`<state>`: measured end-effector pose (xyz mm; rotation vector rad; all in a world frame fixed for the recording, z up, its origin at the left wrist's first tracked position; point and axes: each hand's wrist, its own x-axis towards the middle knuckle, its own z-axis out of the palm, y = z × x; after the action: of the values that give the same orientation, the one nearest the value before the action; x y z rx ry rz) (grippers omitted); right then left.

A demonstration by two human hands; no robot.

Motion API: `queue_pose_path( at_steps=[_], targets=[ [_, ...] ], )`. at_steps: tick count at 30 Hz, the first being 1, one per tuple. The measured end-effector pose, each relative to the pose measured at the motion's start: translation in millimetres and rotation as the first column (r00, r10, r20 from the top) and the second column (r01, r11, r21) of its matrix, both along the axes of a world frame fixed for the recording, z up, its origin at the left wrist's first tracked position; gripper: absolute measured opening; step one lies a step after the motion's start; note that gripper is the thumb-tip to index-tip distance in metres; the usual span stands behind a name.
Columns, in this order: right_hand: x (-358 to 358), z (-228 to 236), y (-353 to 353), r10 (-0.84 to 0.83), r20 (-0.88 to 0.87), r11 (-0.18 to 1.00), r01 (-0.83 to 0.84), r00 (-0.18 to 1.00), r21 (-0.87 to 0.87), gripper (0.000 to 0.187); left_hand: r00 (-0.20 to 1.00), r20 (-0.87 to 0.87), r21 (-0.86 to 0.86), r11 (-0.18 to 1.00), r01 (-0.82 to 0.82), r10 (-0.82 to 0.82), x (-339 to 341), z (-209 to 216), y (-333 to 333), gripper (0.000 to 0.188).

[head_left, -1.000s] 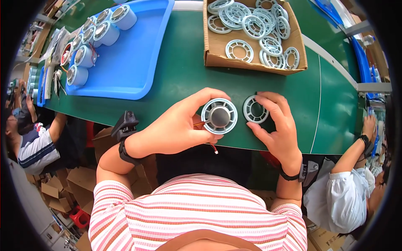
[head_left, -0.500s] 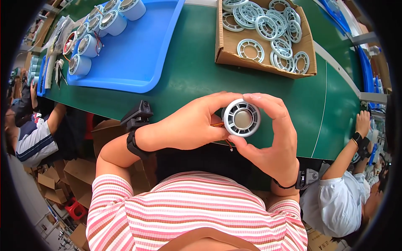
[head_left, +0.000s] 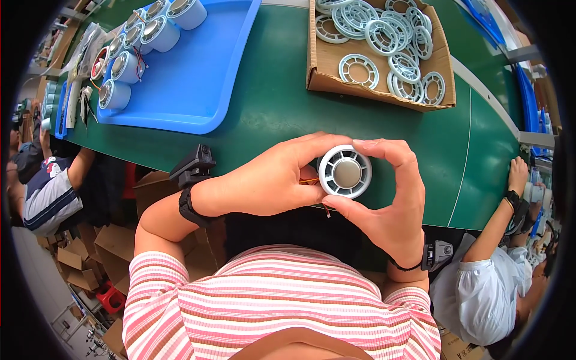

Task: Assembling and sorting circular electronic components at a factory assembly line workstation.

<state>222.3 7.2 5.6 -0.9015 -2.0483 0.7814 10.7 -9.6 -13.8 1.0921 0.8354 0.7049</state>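
Both hands clasp one round white fan part over the near edge of the green counter

The left hand [head_left: 270, 180] wraps the part from the left, its grip closed on the round white fan part [head_left: 344, 172], while the right hand [head_left: 390, 204] pinches the same part with thumb below and fingers [head_left: 384, 147] curled over the top rim; a grey disc sits in the part's centre and thin wires trail beneath it. Farther back on the counter [head_left: 264, 108], a cardboard box [head_left: 327, 66] holds loose white rings, well apart from a blue tray [head_left: 204, 66] lined with white cylinders at the left. Another person's arm [head_left: 498, 222] rests at the right edge
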Motion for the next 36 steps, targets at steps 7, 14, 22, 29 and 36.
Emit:
queue_pose_path(
  at_steps=[7,14,22,29,36],
  targets=[
    [4,-1,-7,-0.029,0.114,0.999,0.025,0.993,0.039,0.069,0.972,0.22,-0.197,0.972,0.131,-0.086,-12,3,6,0.065],
    [-4,-5,-9,-0.09,0.128,0.995,0.083,0.988,0.061,0.069,0.98,0.196,-0.439,0.89,0.12,-0.036,-22,22,18,0.065],
    [4,-9,-9,-0.093,0.126,0.993,0.083,0.988,0.083,0.066,0.996,-0.079,-0.085,0.995,-0.052,0.046,-13,19,1,0.053],
    [87,-3,17,-0.495,0.21,0.869,0.479,0.843,0.124,0.056,0.116,-0.375,0.908,0.339,0.247,0.92,-146,29,64,0.027],
    [86,29,59,-0.66,0.26,0.723,0.503,0.705,0.474,0.037,-0.029,-0.373,0.722,0.31,0.618,0.927,-220,5,119,0.051]
  ],
)
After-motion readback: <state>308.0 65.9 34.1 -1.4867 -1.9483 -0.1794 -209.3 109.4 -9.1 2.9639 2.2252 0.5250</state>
